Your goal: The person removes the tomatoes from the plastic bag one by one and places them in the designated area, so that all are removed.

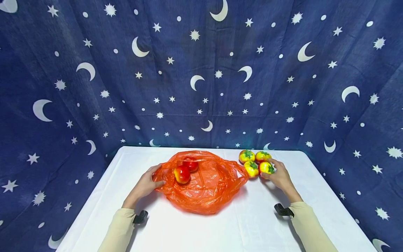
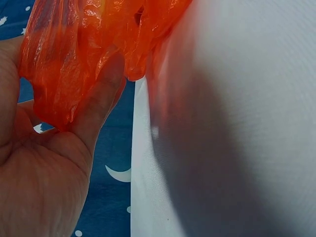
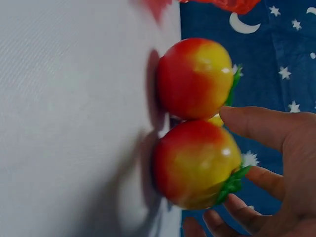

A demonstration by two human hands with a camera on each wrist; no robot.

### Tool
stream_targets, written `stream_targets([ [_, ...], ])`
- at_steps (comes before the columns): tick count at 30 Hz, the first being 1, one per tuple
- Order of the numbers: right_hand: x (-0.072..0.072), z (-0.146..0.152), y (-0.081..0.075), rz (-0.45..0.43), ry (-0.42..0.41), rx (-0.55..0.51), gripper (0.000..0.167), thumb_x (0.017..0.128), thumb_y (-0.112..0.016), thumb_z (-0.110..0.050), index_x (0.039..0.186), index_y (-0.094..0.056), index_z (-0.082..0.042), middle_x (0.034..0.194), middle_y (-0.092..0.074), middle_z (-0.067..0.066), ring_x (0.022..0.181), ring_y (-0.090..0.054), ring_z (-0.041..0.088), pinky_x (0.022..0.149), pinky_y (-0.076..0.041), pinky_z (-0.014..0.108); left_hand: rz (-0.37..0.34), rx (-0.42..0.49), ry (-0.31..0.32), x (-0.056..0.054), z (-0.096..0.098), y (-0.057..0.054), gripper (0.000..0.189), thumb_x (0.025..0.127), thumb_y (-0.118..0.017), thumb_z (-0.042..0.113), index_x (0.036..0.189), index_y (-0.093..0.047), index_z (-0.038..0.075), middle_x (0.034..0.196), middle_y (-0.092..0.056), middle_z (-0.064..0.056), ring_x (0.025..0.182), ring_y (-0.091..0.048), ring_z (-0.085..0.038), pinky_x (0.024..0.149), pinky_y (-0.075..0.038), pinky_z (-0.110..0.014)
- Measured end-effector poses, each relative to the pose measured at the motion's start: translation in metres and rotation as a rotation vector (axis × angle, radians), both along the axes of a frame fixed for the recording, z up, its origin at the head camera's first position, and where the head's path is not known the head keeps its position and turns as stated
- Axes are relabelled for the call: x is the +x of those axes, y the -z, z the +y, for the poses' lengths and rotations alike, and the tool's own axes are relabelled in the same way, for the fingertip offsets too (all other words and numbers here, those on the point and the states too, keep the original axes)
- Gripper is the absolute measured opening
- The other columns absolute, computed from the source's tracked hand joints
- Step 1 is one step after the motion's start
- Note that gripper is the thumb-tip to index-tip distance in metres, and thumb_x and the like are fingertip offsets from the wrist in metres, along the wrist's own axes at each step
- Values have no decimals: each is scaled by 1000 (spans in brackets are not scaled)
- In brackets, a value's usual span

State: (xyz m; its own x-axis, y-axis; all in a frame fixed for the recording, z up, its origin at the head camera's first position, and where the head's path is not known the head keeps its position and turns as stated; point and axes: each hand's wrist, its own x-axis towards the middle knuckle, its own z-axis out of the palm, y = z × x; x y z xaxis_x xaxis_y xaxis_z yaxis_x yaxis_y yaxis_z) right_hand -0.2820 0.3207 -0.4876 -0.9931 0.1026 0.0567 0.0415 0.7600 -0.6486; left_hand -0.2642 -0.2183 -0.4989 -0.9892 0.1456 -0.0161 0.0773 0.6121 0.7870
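Observation:
A crinkled orange plastic bag (image 1: 204, 197) lies spread with its mouth open in the middle of the white table. Inside it are two shiny red-and-yellow fruits, one in front (image 1: 182, 174) and one behind (image 1: 191, 165). My left hand (image 1: 145, 183) holds the bag's left edge, thumb on the near side; the film hangs between thumb and fingers in the left wrist view. To the right, my right hand (image 1: 281, 176) is spread around the front-right tomato-like fruit (image 3: 197, 165), yellow and red with a green leafy top. Its thumb reaches over by the neighbouring fruit (image 3: 195, 79).
Two more such fruits, one at back left (image 1: 247, 156) and one at back right (image 1: 263, 156), complete a tight cluster beside the bag's right end. Behind the white table (image 1: 258, 224) hangs a dark blue curtain (image 1: 176, 94) with moons and stars.

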Motion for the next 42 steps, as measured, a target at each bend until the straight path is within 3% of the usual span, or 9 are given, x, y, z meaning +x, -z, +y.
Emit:
stream_targets([
  [10,14,-17,-33,116,-25,16,70,85,-74,-21,145,-41,-2,146,-36,29,130,-40,48,101,-44,63,23,10,17,0,0,-3,80,83,-74,18,152,-36,7,155,-37,-20,144,-32,-43,118,-22,-62],
  [16,26,-36,-55,216,-58,-15,63,87,-72,-19,142,-46,-1,144,-38,28,129,-43,48,101,-46,63,14,13,14,0,0,-1,79,83,-74,19,152,-36,8,155,-37,-19,144,-32,-42,118,-22,-62],
  [23,38,-62,-76,278,-87,-82,59,89,-71,-21,141,-48,-9,146,-39,22,132,-43,44,102,-45,62,31,13,16,1,0,-2,79,83,-74,19,151,-36,7,155,-37,-19,144,-33,-42,118,-23,-62],
  [32,51,-93,-97,433,-206,-152,55,86,-74,-13,137,-54,-10,142,-46,17,123,-52,40,97,-51,59,11,23,11,1,2,-1,79,84,-73,19,152,-35,7,155,-36,-19,144,-33,-43,118,-23,-62],
  [42,61,-134,-110,401,-321,-232,54,87,-74,-18,138,-54,-18,143,-47,8,116,-60,32,95,-55,53,-1,23,-1,0,1,0,79,84,-73,19,153,-35,9,155,-36,-18,144,-32,-42,118,-23,-62],
])
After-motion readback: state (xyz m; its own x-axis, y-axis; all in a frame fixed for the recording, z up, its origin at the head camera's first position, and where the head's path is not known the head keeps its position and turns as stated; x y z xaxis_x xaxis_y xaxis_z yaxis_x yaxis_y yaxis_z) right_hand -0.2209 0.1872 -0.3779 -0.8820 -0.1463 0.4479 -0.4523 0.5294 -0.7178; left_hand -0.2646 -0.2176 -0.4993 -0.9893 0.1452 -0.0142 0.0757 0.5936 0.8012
